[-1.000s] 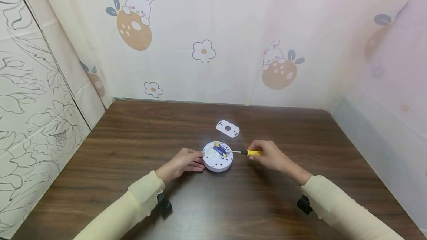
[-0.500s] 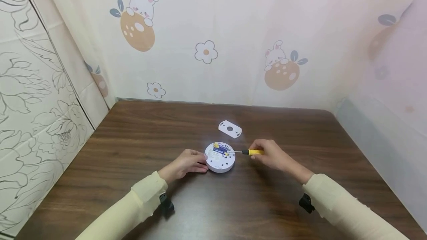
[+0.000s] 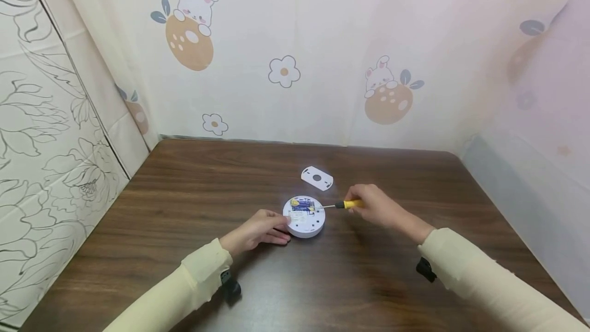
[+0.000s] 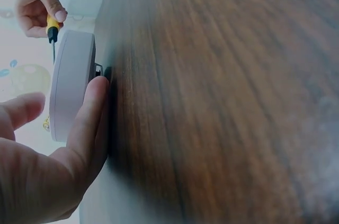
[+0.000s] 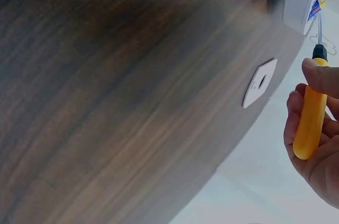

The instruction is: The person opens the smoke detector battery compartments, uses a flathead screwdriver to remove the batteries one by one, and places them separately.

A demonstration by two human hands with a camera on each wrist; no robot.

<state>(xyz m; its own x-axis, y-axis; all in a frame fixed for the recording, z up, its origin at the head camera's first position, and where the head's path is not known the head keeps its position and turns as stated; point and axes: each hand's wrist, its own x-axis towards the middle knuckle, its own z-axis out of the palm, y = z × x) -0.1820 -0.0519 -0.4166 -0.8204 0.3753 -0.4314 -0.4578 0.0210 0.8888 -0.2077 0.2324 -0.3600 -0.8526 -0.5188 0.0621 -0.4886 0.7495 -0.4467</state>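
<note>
A round white device (image 3: 304, 224), much like a smoke alarm, has a recess in its upper face. Blue and yellow parts (image 3: 301, 204), which look like batteries, sit in that recess. My left hand (image 3: 260, 230) grips the device at its left edge, thumb over the rim and fingers low along the side (image 4: 82, 123). A screwdriver with a yellow and black handle (image 3: 352, 204) is held in my right hand (image 3: 375, 206). Its thin metal shaft (image 3: 328, 206) points left, and the tip overlaps the right end of the recess. In the right wrist view, the thumb presses along the yellow handle (image 5: 311, 121).
A flat white plate (image 3: 317, 178) with a round central hole lies on the dark wood table (image 3: 221, 178) behind the device. A printed curtain (image 3: 322, 24) hangs at the table's back edge. Small black cameras (image 3: 230, 287) are strapped under both sleeves.
The device has turned a little in my left hand, so its blue parts lie more level. My right hand has risen slightly, and the screwdriver now slopes down toward its tip.
</note>
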